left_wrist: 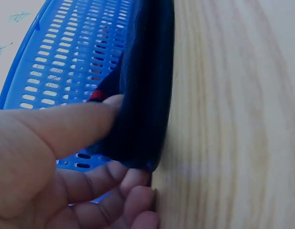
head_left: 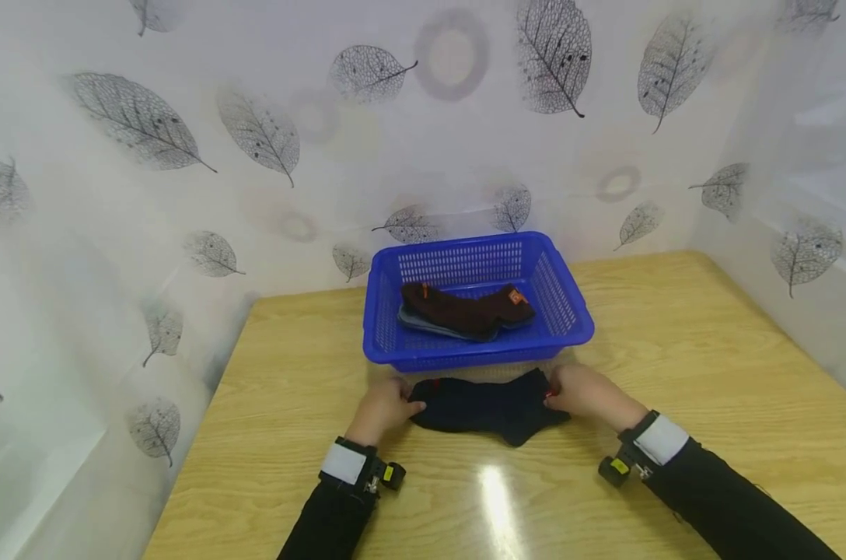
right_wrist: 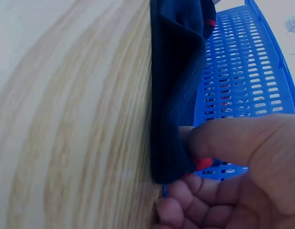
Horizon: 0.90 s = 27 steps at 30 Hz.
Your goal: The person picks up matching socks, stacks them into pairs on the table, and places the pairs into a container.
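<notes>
A dark navy sock [head_left: 479, 406] with small red marks lies stretched sideways on the table, just in front of the blue basket [head_left: 388, 356]. My left hand [head_left: 383, 408] pinches its left end between thumb and fingers; the left wrist view shows the thumb on top of the sock [left_wrist: 145, 86]. At the other end, my right hand [head_left: 591, 395] pinches the sock near a red mark, thumb over it and fingers beneath in the right wrist view. Inside the basket, a dark brown sock [head_left: 458, 309] with orange marks rests on a grey-blue one [head_left: 430, 325].
The light wooden table [head_left: 290, 435] meets a wall covering [head_left: 269, 218] with a leaf print at the back and sides. A bright reflection [head_left: 496, 498] shows on the tabletop in front of the sock. The basket stands close to the back wall.
</notes>
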Motion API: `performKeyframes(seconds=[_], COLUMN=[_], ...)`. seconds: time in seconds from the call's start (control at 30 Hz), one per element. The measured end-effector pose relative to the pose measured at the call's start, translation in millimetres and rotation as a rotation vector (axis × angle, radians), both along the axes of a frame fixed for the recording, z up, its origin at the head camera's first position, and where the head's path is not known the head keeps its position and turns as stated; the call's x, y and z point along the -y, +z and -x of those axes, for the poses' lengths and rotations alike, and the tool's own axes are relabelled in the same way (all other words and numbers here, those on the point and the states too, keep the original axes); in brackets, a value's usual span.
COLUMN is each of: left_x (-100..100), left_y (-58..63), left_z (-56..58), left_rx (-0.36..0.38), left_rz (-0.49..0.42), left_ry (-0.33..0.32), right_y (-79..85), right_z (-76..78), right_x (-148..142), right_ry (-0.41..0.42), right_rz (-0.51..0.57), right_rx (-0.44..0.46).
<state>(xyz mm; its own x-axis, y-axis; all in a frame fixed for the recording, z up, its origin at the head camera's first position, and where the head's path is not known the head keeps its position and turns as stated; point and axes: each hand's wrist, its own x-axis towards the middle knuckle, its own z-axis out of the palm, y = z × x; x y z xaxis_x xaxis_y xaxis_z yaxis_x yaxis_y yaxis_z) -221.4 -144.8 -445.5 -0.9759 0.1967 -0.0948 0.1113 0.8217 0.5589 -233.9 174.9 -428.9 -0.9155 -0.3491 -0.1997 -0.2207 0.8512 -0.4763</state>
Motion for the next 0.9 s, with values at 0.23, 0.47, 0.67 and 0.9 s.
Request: performKeyframes(seconds=[0.23,0.47,0.67,0.9], left_x=[15.1,36.4,37.4,25.5], left_y=[9.9,75.0,126.9,152.8], left_z=[-0.6,2.6,42.2,110.5], left_rx=[0.083,0.215,0.109,0.124], left_rz=[-0.231,-0.445,-0.396,-0.381], left_ry=[-0.178,-0.214,-0.106,0.108], right_y=[11.3,81.1,130.7,146.7], right_z=[-2.7,-3.2,32.5,102.0], right_x=[-12.9,-21.6,-16.6,4.2], right_ry=[0.115,0.23,0.16,0.046], right_rz=[0.092,0.239,0.251,0.129], right_rx=[-0.004,0.066,0.021,0.015])
